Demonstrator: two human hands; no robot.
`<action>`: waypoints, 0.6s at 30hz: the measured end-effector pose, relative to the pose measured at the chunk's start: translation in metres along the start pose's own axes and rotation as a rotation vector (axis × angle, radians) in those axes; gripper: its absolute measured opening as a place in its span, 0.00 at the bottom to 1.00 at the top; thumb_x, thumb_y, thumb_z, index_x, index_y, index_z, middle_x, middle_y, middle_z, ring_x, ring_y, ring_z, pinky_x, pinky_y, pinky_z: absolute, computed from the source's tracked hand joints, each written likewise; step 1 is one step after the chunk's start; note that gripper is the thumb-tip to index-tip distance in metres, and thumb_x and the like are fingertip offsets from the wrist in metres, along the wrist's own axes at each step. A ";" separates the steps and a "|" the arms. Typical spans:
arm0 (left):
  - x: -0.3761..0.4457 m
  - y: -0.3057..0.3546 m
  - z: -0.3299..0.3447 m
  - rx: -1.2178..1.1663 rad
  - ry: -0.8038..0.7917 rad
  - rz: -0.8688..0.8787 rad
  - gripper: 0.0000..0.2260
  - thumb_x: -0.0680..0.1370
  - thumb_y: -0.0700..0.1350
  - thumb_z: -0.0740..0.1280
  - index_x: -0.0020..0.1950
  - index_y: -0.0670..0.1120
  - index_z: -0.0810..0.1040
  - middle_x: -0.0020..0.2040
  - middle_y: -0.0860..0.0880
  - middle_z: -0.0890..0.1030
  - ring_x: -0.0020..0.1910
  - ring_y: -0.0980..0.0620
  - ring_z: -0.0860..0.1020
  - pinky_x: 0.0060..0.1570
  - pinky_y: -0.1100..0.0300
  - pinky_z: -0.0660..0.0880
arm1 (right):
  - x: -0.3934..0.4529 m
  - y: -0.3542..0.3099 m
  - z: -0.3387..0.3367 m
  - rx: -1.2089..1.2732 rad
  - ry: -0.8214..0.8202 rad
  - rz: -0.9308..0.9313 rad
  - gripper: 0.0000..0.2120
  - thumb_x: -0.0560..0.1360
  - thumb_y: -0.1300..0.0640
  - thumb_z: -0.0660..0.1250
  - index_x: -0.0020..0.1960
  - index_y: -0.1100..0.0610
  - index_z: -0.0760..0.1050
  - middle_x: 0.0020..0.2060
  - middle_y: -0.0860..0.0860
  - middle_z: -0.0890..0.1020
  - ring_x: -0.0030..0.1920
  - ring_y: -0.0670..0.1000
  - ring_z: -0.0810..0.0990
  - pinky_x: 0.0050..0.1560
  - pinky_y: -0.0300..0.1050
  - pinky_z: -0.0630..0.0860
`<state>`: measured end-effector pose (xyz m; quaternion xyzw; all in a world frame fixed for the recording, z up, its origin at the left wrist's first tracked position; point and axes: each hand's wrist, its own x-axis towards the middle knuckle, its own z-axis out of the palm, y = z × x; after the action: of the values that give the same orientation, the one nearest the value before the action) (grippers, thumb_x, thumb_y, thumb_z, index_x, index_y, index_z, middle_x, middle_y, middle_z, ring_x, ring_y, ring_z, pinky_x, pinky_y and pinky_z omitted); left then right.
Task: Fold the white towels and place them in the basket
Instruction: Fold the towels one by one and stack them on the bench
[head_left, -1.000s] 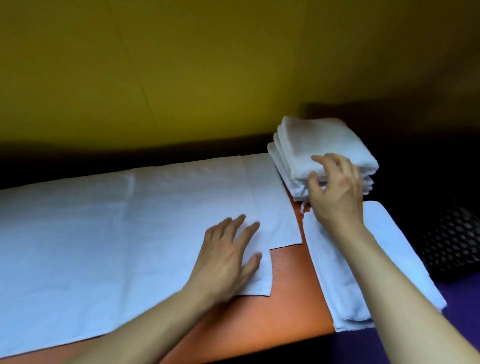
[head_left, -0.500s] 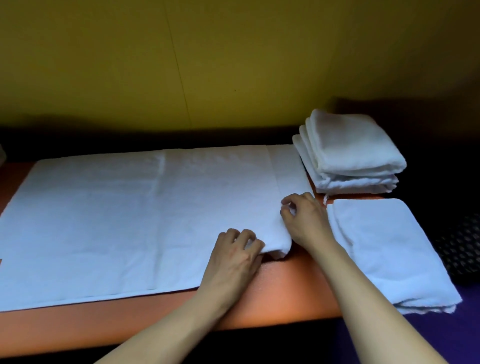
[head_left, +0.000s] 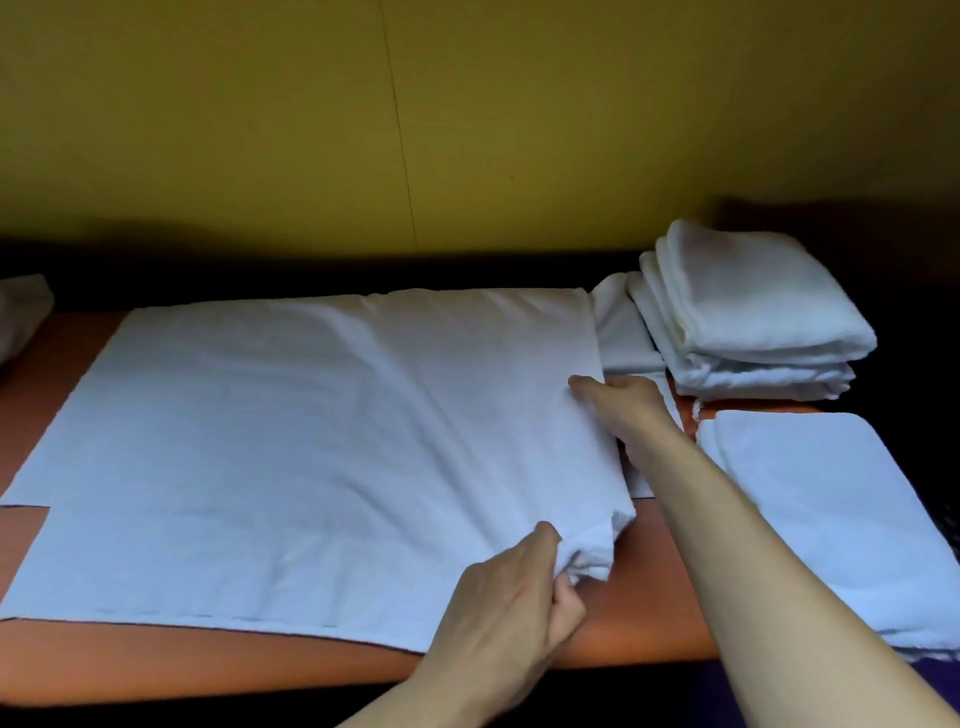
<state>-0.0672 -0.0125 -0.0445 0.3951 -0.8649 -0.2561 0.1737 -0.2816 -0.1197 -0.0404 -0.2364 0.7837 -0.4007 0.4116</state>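
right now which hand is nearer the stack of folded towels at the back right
Right. The right hand grips the spread towel's right edge just left of the stack of folded towels; the left hand pinches that towel's near corner, farther away.

Dim, warm-tinted, lit from the front and above, deep black shadow behind the table (head_left: 644, 613) and along the lower edge, soft focus overall, slight wide-angle bowing at edges, no glare.
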 end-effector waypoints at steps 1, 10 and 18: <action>-0.004 0.003 -0.003 -0.019 -0.033 -0.011 0.09 0.77 0.56 0.53 0.49 0.51 0.64 0.41 0.50 0.75 0.40 0.47 0.75 0.39 0.51 0.71 | 0.001 -0.001 0.002 0.030 -0.006 -0.003 0.12 0.74 0.50 0.75 0.48 0.58 0.81 0.44 0.51 0.86 0.42 0.50 0.84 0.40 0.40 0.78; -0.015 0.009 -0.043 -0.194 -0.038 -0.001 0.08 0.71 0.59 0.52 0.44 0.61 0.53 0.34 0.55 0.68 0.37 0.45 0.66 0.36 0.57 0.60 | 0.022 -0.027 -0.003 0.102 0.098 -0.055 0.04 0.76 0.56 0.73 0.45 0.55 0.81 0.48 0.54 0.85 0.48 0.56 0.84 0.53 0.49 0.80; -0.034 0.002 -0.073 -0.129 0.013 -0.077 0.09 0.67 0.49 0.60 0.46 0.58 0.68 0.32 0.52 0.59 0.26 0.55 0.66 0.27 0.73 0.53 | 0.034 -0.059 0.024 0.149 -0.036 0.083 0.21 0.75 0.48 0.74 0.62 0.58 0.78 0.53 0.55 0.85 0.53 0.56 0.83 0.59 0.53 0.79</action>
<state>-0.0106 -0.0079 0.0121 0.4177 -0.8296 -0.3153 0.1947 -0.2777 -0.1878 -0.0152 -0.1798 0.7533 -0.4361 0.4583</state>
